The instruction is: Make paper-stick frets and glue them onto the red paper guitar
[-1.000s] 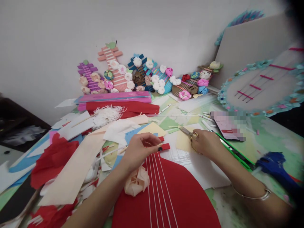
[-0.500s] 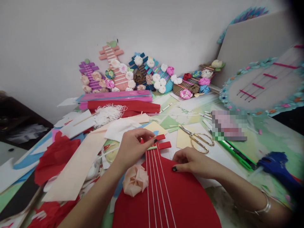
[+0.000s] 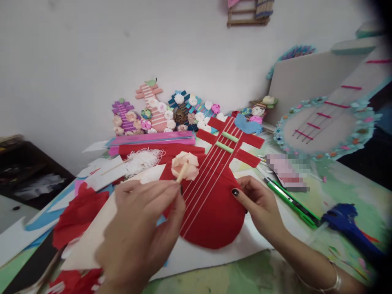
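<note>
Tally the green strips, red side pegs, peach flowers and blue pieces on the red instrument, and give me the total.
Green strips: 2
Red side pegs: 4
Peach flower: 1
Blue piece: 1
Total: 8

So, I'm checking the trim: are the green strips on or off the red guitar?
On: both green strips lie across its white strings.

The red guitar (image 3: 216, 206) has been raised and tilted rightward.
</note>
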{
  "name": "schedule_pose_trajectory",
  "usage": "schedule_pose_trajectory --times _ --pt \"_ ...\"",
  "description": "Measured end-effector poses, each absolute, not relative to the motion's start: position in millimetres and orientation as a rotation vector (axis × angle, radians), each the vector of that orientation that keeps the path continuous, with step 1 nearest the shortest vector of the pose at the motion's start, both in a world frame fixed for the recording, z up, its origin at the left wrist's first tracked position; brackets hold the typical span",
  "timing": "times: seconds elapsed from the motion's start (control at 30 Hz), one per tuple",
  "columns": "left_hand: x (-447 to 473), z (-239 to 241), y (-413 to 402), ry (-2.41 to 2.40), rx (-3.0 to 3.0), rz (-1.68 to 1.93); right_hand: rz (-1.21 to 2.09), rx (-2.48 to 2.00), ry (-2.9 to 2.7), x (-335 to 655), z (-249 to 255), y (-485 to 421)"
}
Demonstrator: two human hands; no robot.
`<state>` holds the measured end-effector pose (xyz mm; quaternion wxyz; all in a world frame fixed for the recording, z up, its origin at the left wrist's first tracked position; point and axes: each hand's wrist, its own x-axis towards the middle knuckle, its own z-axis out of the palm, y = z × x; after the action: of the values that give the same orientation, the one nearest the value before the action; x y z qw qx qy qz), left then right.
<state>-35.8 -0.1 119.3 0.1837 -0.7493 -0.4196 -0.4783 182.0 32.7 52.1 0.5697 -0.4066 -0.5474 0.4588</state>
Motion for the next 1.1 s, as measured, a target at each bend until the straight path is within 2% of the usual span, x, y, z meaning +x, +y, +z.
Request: schedule_pose_trajectory --times 0.13,0.33,0.5,0.67,0.83,0.93,1.1 --pt "-2.6 117.3 6.3 -1.054 -2.003 -1.266 0.823 -1.055 -1.275 169.0 45.5 19.4" --pt "30.6 103.3 28.2 -1.027 -1.795 -1.308 0.794 -1.007 -1.321 157.0 36.9 9.2" --pt "44.1 93.3 28.3 -1.230 -1.906 -1.251 0.827 -1.009 -1.328 151.3 38.3 -0.3" --pt "47.2 86.6 19.1 -1.391 -2.045 -1.450 0.906 -1.015 -1.317 150.7 38.2 -11.1" --pt "41.6 85.0 11.4 -1.508 -2.275 -1.503 1.055 -1.012 -1.199 149.8 33.8 -26.6" --pt "38.5 80.9 9.6 -1.567 -2.418 -1.418 1.183 -1.015 -1.058 142.4 25.7 -40.9" --pt "28.5 63.0 5.1 -1.469 -2.807 -1.016 1.330 -1.002 -0.736 122.0 -2.2 -68.7"
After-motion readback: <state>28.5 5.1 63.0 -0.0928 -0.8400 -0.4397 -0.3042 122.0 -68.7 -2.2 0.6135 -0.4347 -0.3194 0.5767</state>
